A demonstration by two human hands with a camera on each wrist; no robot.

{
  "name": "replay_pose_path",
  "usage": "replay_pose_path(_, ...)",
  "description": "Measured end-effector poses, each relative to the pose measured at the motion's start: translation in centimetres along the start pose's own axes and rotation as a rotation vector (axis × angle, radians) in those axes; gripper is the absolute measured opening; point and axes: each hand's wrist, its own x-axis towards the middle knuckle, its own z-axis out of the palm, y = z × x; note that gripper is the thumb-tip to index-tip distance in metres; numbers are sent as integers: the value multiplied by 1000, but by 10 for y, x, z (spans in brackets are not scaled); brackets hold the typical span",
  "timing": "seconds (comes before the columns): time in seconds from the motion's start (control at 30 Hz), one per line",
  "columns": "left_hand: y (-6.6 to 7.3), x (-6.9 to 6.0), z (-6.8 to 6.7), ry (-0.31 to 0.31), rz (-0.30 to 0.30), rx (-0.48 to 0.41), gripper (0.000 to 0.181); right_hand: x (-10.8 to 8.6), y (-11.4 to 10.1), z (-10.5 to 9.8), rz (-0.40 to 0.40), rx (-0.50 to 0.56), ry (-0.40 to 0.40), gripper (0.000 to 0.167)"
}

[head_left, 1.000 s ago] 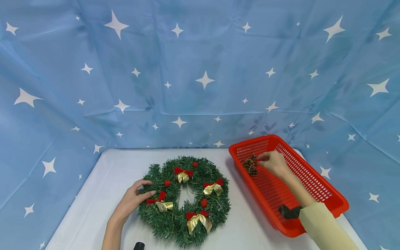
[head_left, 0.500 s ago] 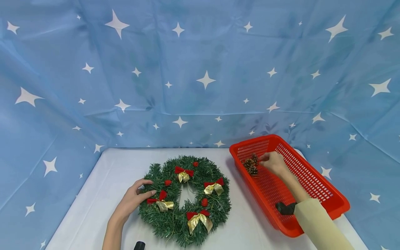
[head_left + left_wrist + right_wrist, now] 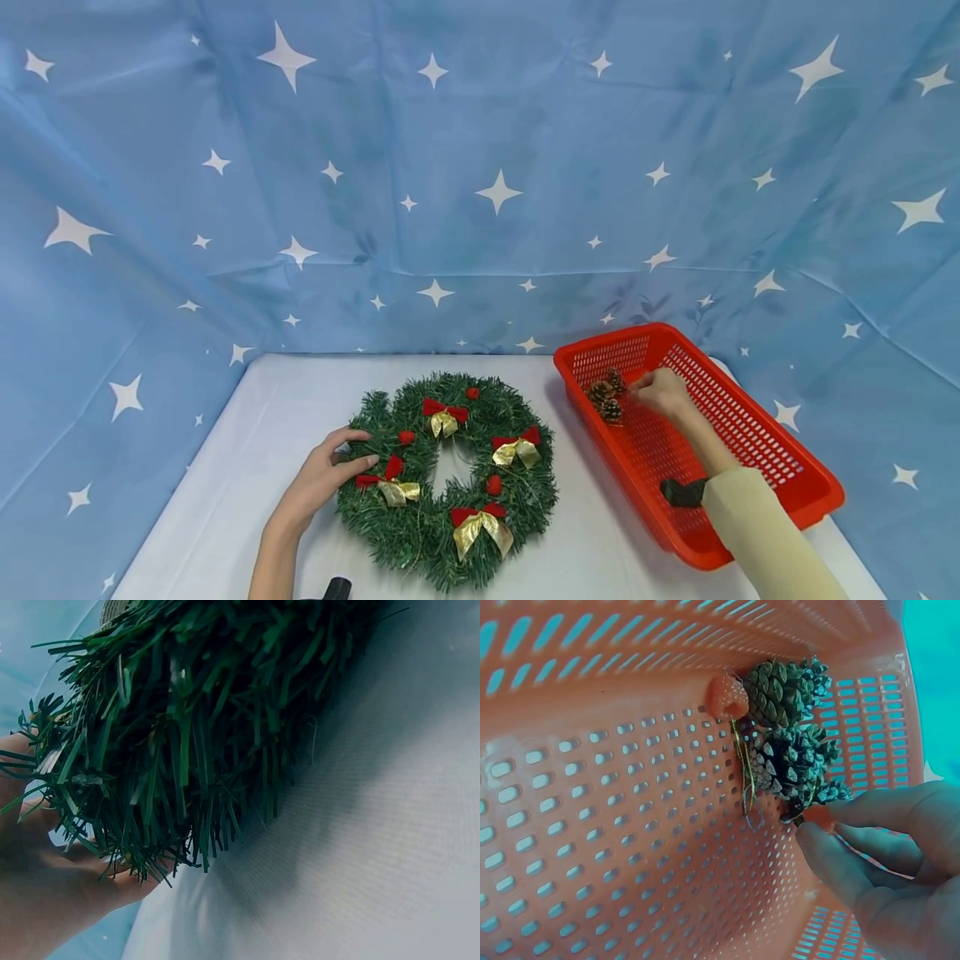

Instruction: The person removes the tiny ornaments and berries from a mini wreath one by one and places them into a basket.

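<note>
A green tinsel wreath with red-and-gold bows and red berries lies on the white table. My left hand holds its left side, thumb and fingers around the outer greenery; some fingertips are hidden by it in the left wrist view. Over in the red basket, my right hand pinches a small red raspberry-like ornament between thumb and forefinger. Right beside it are several brown pine cones, clustered in the far left corner. Another raspberry ornament with a gold string lies against them.
A blue cloth with white stars hangs behind and on both sides of the table. A black object shows at my right wrist, another at the bottom edge. The basket's walls surround my right hand.
My right hand has drawn slightly back from the pine cones, towards the right. My left hand and the wreath keep their places; the whole head view has shifted slightly.
</note>
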Motion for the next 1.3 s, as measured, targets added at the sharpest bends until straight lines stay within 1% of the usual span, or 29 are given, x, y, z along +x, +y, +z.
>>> replay_pose_path(0.07,0,0,0,1,-2,1,61,2,1,0,8,-1,-6,19)
replay_pose_path(0.23,0,0,1,4,-4,1,60,7,6,1,-2,-27,-25,20)
replay_pose_path(0.43,-1,-1,3,6,-7,0,58,7,10,5,-12,-89,-43,20)
replay_pose_path(0.47,-2,-2,3,7,-5,-2,58,7,10,5,-23,-95,-39,20)
replay_pose_path(0.7,-1,-3,2,11,-3,-2,58,6,8,9,-36,-91,-53,24)
replay_pose_path(0.9,0,-1,1,7,-2,-1,59,8,9,12,-54,-89,-60,22)
replay_pose_path(1.07,-1,0,0,7,-1,0,58,10,9,12,-45,-67,-70,20)
replay_pose_path(1.2,-1,-1,0,10,-1,-1,58,9,6,11,-46,-76,-68,20)
replay_pose_path(1.3,-1,0,0,13,-1,-4,58,8,3,9,-64,-96,-65,20)
